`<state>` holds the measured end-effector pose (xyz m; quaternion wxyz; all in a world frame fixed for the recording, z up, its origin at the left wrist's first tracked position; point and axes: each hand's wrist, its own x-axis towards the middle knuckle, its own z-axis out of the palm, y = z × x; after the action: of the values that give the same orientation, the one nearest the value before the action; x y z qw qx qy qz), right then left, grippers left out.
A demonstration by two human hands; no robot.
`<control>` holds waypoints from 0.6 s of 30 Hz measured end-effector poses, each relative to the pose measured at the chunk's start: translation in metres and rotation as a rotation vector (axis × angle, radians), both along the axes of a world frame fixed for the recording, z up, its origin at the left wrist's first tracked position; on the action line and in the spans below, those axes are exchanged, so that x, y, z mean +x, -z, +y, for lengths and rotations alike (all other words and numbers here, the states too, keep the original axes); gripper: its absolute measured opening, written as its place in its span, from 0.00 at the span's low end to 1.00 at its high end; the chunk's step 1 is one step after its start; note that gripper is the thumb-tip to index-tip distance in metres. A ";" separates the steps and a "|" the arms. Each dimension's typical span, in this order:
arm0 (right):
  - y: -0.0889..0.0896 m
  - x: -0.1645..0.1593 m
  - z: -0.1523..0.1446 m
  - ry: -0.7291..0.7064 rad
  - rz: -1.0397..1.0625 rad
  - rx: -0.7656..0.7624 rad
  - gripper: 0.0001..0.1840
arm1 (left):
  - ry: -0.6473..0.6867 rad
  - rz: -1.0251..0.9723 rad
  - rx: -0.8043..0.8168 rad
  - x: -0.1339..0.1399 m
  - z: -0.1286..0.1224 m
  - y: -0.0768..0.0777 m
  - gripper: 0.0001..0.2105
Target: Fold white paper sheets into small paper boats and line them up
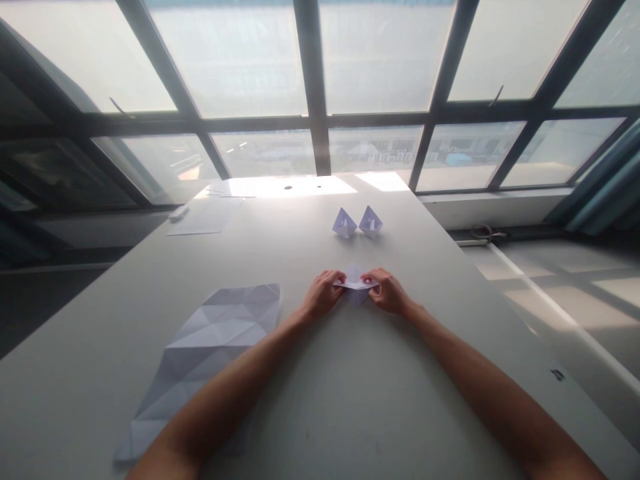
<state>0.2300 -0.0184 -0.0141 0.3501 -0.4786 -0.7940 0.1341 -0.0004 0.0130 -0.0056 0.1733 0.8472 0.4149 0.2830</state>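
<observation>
Between my two hands is a small folded paper piece (356, 285), white, with points sticking out to the left and right and a paler peak behind. My left hand (324, 291) pinches its left point between thumb and fingers. The right point is gripped the same way by my right hand (387, 291). Just beyond stand two folded paper boats, a left one (345, 224) and a right one (371, 223), each with a pointed top. A large creased sheet of paper (215, 333) lies to the left, partly hidden under my left forearm.
The white table (380, 393) stretches toward large windows (375, 60). Flat paper sheets (203, 219) and a small white object (179, 213) lie at its far left. A dark mark (557, 375) is near the right edge. Beyond that edge, a blue curtain (605, 180) hangs at the right.
</observation>
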 end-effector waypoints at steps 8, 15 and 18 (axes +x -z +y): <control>0.002 0.001 0.003 0.011 0.042 -0.015 0.08 | -0.010 -0.004 -0.007 0.001 0.000 -0.001 0.06; 0.003 0.002 0.005 0.034 0.058 0.011 0.07 | -0.024 -0.015 0.000 0.002 0.001 0.001 0.05; 0.004 0.002 0.005 0.072 0.062 0.009 0.09 | -0.055 -0.028 -0.012 0.002 0.002 0.001 0.06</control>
<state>0.2324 -0.0131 -0.0176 0.3814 -0.5009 -0.7655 0.1325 0.0018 0.0145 -0.0068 0.1762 0.8305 0.4371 0.2969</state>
